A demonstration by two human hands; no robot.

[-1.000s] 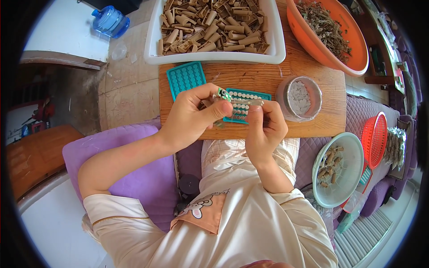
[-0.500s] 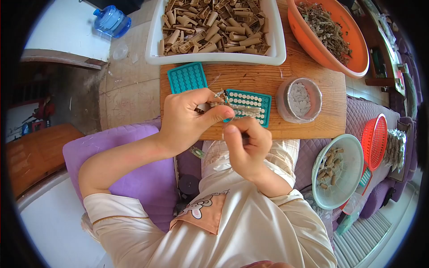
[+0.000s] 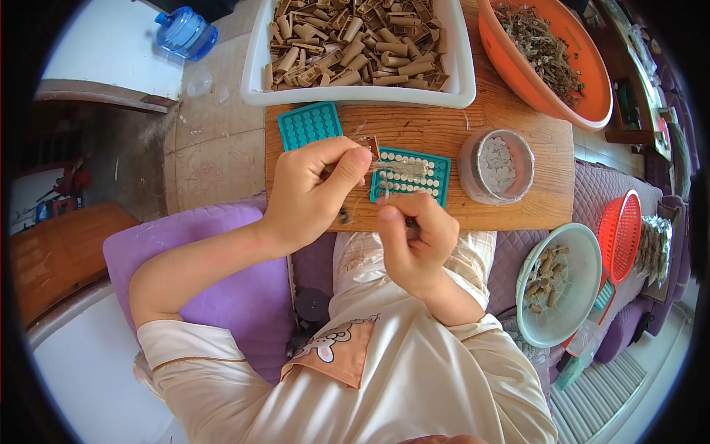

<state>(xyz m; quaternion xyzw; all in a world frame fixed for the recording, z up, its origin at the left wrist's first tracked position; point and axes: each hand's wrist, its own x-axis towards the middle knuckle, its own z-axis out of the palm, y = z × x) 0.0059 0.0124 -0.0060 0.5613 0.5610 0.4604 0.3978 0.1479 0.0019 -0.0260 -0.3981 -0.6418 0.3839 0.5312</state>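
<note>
Teal trays, two point(image 3: 309, 124) point(image 3: 411, 175); two hands point(image 3: 314, 194) point(image 3: 416, 238) pinch one clear sleeve point(image 3: 397, 168).

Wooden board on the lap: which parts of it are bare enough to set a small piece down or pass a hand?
On the wooden board, bare strips lie between the white rectangular tray and the round grey tin, and right of the tin toward the orange bowl. The middle is crowded: two teal pitted moulds, left hand, right hand.

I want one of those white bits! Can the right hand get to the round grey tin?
Probably yes: the round grey tin of white bits stands open on the wooden board, just past the right hand, with nothing between them.
</note>
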